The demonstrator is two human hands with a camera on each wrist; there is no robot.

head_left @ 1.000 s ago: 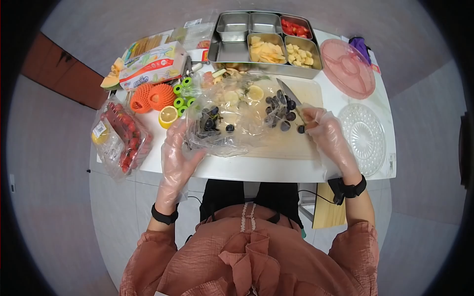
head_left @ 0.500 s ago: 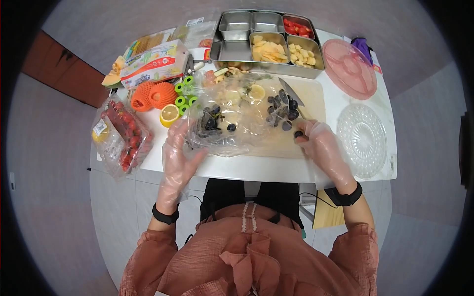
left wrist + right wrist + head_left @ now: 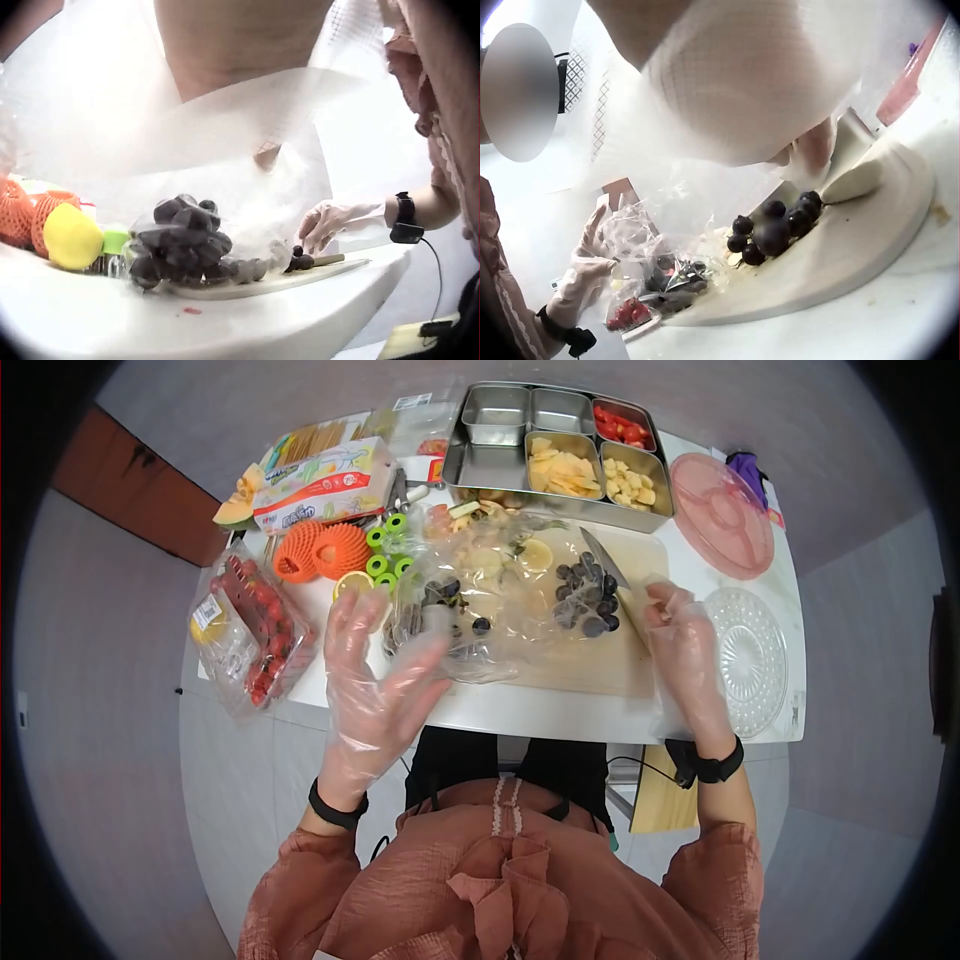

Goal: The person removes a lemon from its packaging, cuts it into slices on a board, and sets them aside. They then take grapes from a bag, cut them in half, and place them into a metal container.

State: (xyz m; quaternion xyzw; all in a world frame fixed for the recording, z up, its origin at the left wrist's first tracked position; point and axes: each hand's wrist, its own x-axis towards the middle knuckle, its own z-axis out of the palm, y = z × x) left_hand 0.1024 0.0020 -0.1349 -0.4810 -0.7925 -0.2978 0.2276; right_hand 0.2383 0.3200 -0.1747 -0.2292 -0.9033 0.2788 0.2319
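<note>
My left hand (image 3: pixel 385 670), in a clear plastic glove, is lifted with its fingers spread at the near edge of a crumpled clear bag (image 3: pixel 500 590). Dark grapes (image 3: pixel 440 605) lie inside that bag (image 3: pixel 184 240). A pile of loose grapes (image 3: pixel 588 600) sits on the pale cutting board (image 3: pixel 600 660). A knife (image 3: pixel 603 560) lies flat beside the pile, and its pale handle (image 3: pixel 855 180) shows bare. My gloved right hand (image 3: pixel 685 640) hovers over the handle, fingers loosely curled by the grapes (image 3: pixel 780 225), with nothing seen in them.
A steel compartment tray (image 3: pixel 470 465) with cut fruit stands at the back. A pink lid (image 3: pixel 720 510) and a clear plate (image 3: pixel 750 650) lie right. At the left are packed tomatoes (image 3: pixel 250 630), orange net sleeves (image 3: pixel 325 550), green rings (image 3: pixel 390 550) and a printed box (image 3: pixel 320 485).
My left hand rose from the bag's near edge and spread its fingers. My right hand, which pinched a grape near the pile, drew back beside the knife handle.
</note>
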